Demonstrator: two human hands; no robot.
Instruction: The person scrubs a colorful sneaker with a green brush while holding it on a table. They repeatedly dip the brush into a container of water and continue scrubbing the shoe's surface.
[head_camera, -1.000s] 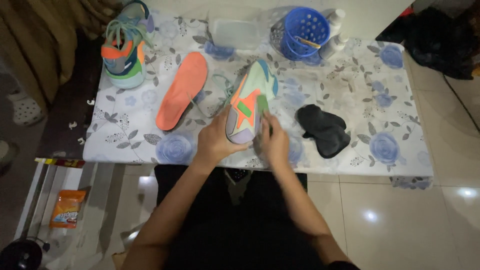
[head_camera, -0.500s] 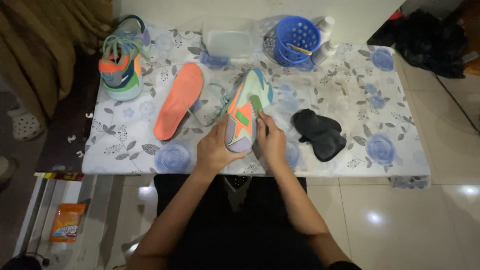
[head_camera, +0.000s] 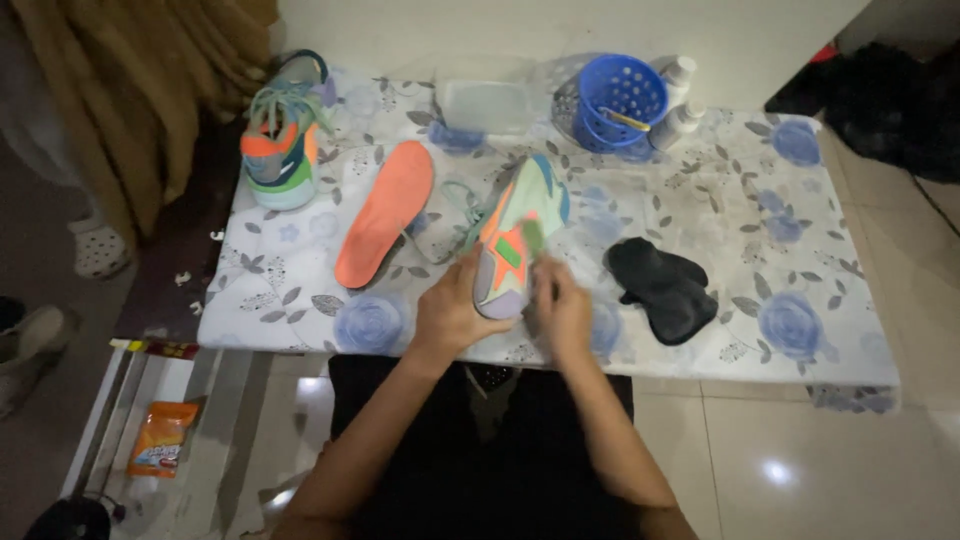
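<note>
Head view: left hand (head_camera: 452, 312) grips mint-and-orange sneaker (head_camera: 517, 235), sole up, on floral-clothed table (head_camera: 800, 330); right hand (head_camera: 562, 308) rubs small green pad over it. Orange insole (head_camera: 385, 212) at nine o'clock.

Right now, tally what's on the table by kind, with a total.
Sneakers: 2, one held by the left hand and right hand, one at the far left corner
Orange insole: 1
Black cloth: 1
Blue basket: 1
Clear container: 1
White bottles: 2
Total: 8
</note>
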